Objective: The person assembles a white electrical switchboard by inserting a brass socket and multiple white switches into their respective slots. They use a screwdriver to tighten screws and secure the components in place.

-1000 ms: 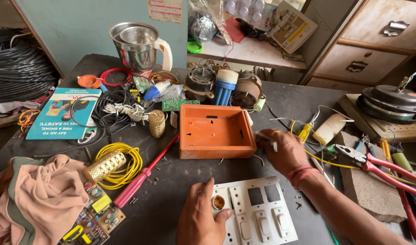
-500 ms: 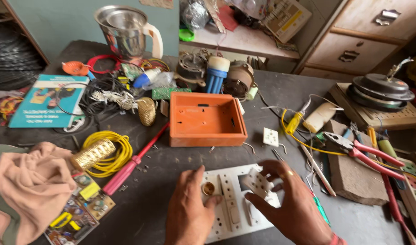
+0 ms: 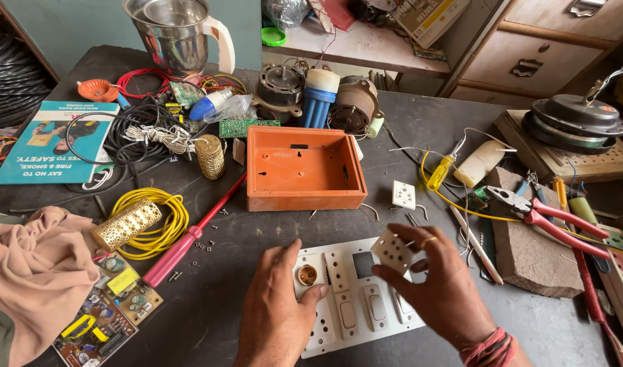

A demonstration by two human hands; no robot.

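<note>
On the dark bench [image 3: 209,299] a white switch plate [image 3: 366,299] lies flat near the front edge, carrying several rocker switches, a round brass-coloured fitting and one square opening. The left hand [image 3: 277,312] rests on the plate's left end with its fingers curled loosely and the thumb pressed beside the brass fitting, pinning the plate down. The right hand [image 3: 447,292] hovers over the plate's right half, its thumb and fingertips closed around a small white socket module [image 3: 393,250], which is tilted and lifted just above the square opening; a ring sits on one finger and a red thread band circles the wrist. Just behind the plate stands an open orange plastic box [image 3: 304,168], hollow side up. A second small white socket [image 3: 404,195] lies on the bench to the right of the box, apart from both hands. To the left, a red-handled screwdriver [image 3: 189,238] lies slantwise beside a coil of yellow wire [image 3: 163,217], with loose screws scattered about it. Red-handled pliers [image 3: 542,214] rest on a slab of stone at the right, well apart from the plate.
</note>
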